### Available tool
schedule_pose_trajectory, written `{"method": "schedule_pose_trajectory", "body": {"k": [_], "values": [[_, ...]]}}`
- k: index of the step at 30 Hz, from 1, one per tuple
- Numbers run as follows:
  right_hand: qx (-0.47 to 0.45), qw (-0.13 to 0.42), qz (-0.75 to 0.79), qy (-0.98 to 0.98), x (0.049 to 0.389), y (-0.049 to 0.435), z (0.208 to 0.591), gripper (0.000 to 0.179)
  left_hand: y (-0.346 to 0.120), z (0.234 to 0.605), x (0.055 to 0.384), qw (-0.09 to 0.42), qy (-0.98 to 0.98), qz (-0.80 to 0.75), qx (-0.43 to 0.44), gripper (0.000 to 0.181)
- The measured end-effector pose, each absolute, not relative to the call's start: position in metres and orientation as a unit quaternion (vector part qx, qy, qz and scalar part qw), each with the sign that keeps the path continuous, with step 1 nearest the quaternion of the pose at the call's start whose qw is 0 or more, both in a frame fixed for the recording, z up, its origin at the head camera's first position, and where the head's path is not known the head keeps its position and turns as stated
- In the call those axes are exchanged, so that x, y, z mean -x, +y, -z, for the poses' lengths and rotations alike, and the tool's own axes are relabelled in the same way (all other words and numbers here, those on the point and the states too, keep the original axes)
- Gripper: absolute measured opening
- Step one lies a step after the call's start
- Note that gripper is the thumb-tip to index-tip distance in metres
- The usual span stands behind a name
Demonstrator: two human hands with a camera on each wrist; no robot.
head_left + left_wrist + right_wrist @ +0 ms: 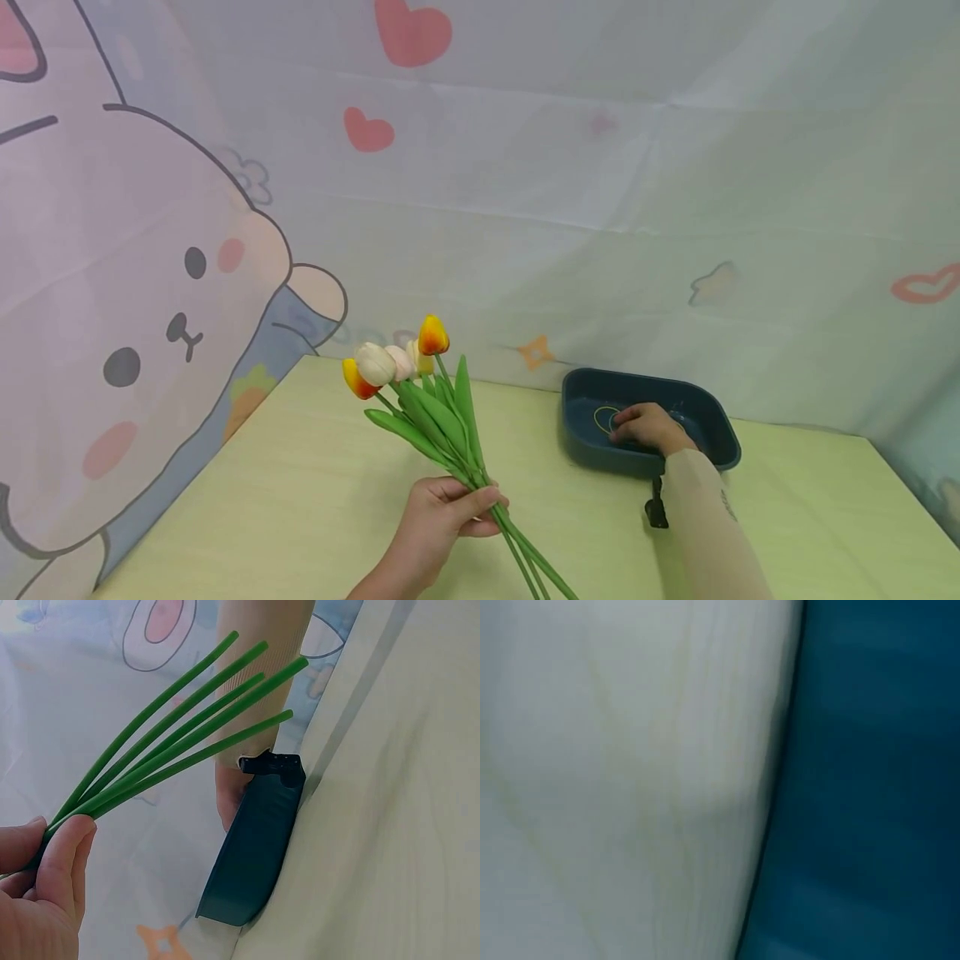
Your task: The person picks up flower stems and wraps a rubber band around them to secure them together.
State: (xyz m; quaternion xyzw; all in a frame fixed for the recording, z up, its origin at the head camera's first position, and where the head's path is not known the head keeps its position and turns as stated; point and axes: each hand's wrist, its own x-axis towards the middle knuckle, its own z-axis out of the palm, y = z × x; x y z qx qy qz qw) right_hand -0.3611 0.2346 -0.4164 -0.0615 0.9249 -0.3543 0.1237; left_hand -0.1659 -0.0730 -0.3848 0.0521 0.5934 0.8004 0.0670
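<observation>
My left hand [446, 521] grips a bunch of artificial tulips [375, 364] by the green stems [187, 742], thumb across the front. The white, pale pink and yellow-orange blooms point up and away to the left, with long green leaves below them. The stem ends fan out on the other side of the hand. Over to the right, my right hand [651, 427] reaches down into a dark blue basin [615, 457], fingertips at thin yellow rubber bands [595, 419] on its floor. I cannot tell whether those fingers pinch one.
The basin stands near the back edge of the pale yellow-green table [315, 500]. Beneath the right sleeve [705, 517] shows a black wrist-worn device [656, 506]. A curtain [525, 208] with a cartoon rabbit and hearts hangs right behind the table.
</observation>
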Motion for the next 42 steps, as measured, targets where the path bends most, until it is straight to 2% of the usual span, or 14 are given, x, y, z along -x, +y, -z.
{"method": "schedule_pose_trajectory", "body": {"k": [10,28,38,42], "values": [[0.066,0.107,0.342,0.931,0.360,0.234,0.423,0.029,-0.072,0.383,0.163,0.065,0.597,-0.798,-0.050,0.022],[0.070,0.077,0.339,0.935,0.361,0.235,0.414,0.025,-0.072,0.381,0.162,0.063,0.595,-0.800,-0.043,0.025],[0.066,0.083,0.346,0.932,0.364,0.236,0.411,0.024,-0.071,0.379,0.162,0.058,0.595,-0.800,-0.049,0.031],[0.067,0.086,0.348,0.931,0.361,0.236,0.412,0.023,-0.071,0.380,0.162,0.058,0.595,-0.800,-0.048,0.027]]}}
